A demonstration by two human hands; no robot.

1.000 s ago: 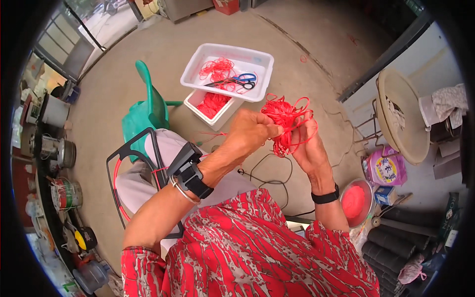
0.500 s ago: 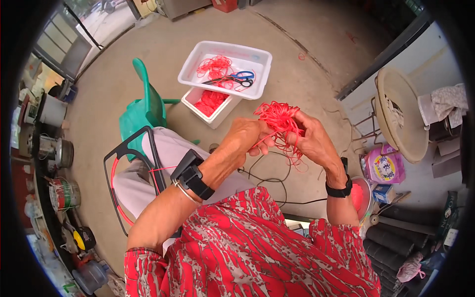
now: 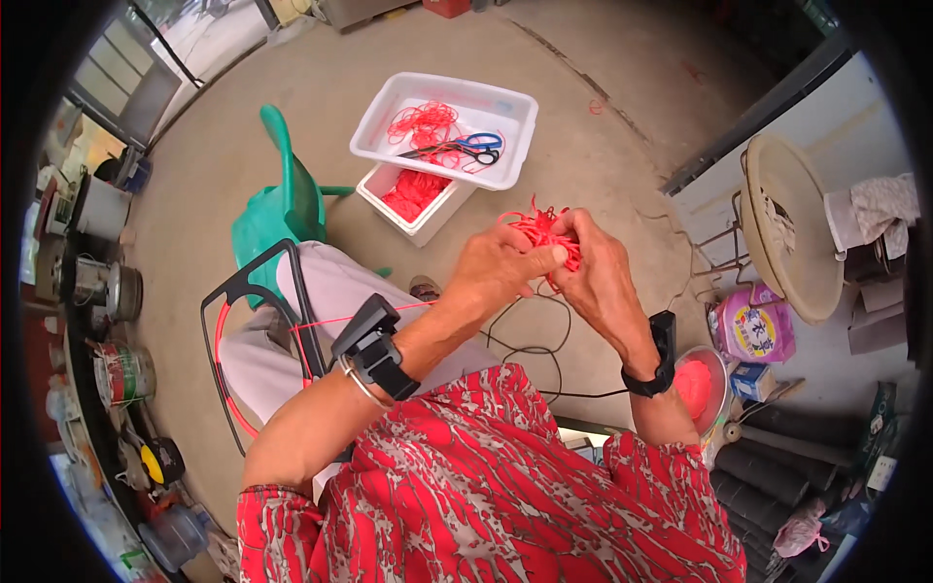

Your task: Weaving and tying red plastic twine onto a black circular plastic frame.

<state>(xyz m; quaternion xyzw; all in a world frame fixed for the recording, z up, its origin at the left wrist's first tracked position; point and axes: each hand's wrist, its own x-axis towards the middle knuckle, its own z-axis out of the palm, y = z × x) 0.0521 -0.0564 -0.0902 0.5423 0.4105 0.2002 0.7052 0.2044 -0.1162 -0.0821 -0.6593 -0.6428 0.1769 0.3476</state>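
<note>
A loose bundle of thin red cord (image 3: 536, 227) is gripped between my two hands, above the floor in front of my lap. My left hand (image 3: 498, 264) presses against its near left side, thumb reaching across toward the other hand. My right hand (image 3: 595, 255) curls over the bundle from the right, its fingers bent around the strands. A single red strand (image 3: 413, 306) runs from near my left wrist to a black winding frame (image 3: 255, 260) by my left leg, which has red cord along its side. Parts of the bundle are hidden behind my fingers.
Ahead, a white plastic tray (image 3: 520, 146) holding red cord and blue-and-black scissors (image 3: 478, 144) rests on a white foam box (image 3: 428, 225) of red cord. A green chair (image 3: 309, 199) stands left. A metal bowl (image 3: 717, 364) and a purple package (image 3: 753, 325) are at right.
My hands have come closer together and the bundle looks more compact, with fewer loops hanging below. The strand toward the frame now shows longer across my lap.
</note>
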